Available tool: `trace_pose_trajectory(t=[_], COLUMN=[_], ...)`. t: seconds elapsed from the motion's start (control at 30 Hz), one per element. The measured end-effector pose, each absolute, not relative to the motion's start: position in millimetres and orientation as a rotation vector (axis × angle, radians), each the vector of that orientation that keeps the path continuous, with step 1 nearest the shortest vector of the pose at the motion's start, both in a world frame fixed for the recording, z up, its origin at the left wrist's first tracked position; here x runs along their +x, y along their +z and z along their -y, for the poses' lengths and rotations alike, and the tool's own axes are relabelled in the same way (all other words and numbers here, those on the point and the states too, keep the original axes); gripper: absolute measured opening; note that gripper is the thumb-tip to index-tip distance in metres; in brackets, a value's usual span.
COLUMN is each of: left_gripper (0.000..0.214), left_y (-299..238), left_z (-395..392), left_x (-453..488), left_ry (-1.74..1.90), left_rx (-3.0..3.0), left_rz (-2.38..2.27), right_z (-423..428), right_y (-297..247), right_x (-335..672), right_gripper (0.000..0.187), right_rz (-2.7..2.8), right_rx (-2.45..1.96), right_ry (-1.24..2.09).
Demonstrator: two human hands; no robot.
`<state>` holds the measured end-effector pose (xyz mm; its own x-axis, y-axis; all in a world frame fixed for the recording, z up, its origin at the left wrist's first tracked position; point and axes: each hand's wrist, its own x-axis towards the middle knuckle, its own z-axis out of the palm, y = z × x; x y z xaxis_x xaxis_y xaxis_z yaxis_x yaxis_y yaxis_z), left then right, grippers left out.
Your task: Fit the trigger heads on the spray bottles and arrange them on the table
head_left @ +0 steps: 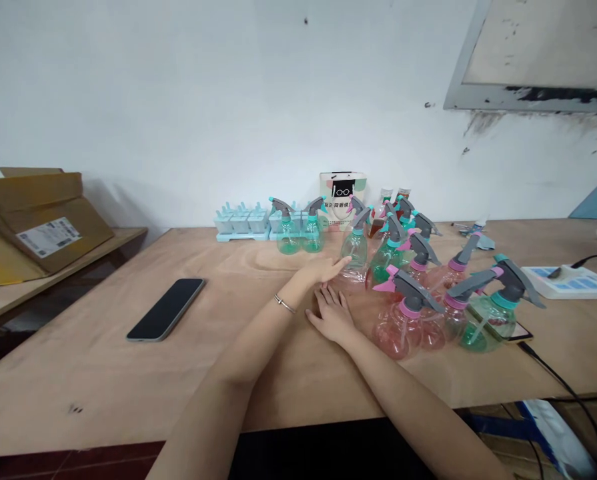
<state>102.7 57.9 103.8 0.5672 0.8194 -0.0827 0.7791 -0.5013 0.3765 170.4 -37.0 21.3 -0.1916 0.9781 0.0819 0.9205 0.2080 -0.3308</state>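
Observation:
My left hand (323,270) reaches forward over the wooden table (128,380), fingers stretched out, its tips at the base of a clear spray bottle (354,250) with a grey trigger. It holds nothing, and a thin bracelet sits on its wrist. My right hand (332,315) lies flat on the table just behind the left one, fingers apart and empty. Right of both hands stands a cluster of several small spray bottles, pink (403,320) and green (488,313), with grey triggers.
A black phone (167,309) lies on the table to the left. Two green spray bottles (298,230), light blue moulds (242,221) and a printed box (342,197) stand by the wall. A white power strip (573,280) with a cable is at right. Cardboard box (33,220) at far left.

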Motion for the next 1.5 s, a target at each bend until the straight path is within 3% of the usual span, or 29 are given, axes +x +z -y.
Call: trace_pose_trajectory(t=[0.3, 0.37, 0.5, 0.6, 0.77, 0.93, 1.0, 1.13, 1.23, 1.37, 1.5], left_gripper=[0.084, 0.08, 0.05, 0.035, 0.018, 0.011, 0.011, 0.018, 0.021, 0.03, 0.054], left_y=[91, 86, 84, 88, 96, 95, 95, 98, 103, 105, 99], left_z=[-70, -72, -74, -69, -57, -46, -40, -24, -12, -2, -2], left_x=[75, 74, 64, 49, 27, 14, 12, 14, 17, 16, 15], left_ry=[-0.083, 0.092, 0.62, 0.788, 1.32, 1.429, 1.515, 1.653, 1.678, 1.591, 1.567], left_rx=[2.012, 2.032, 2.128, 2.16, 2.25, 2.334, 2.233, 1.925, 1.883, 1.882, 1.713], left_rz=[-1.456, -1.519, -1.603, -1.607, -1.118, -0.811, -0.808, -0.836, -0.797, -0.662, -0.497], right_z=[41, 42, 42, 42, 42, 40, 36, 27, 22, 22, 23], right_y=[22, 22, 23, 23, 21, 20, 18, 9, 6, 11, 14], right_x=[166, 166, 166, 165, 165, 167, 166, 158, 153, 156, 159], right_gripper=[0.067, 0.068, 0.067, 0.068, 0.065, 0.062, 0.064, 0.093, 0.104, 0.105, 0.099], right_rz=[2.267, 2.266, 2.264, 2.262, 2.277, 2.209, 2.06, 1.537, 1.261, 1.176, 1.177], right_rx=[-1.77, -1.773, -1.779, -1.779, -1.758, -1.733, -1.684, -1.414, -1.101, -0.834, -0.795], right_ry=[0.261, 0.269, 0.292, 0.298, 0.238, 0.268, 0.366, 0.743, 0.931, 1.033, 1.139])
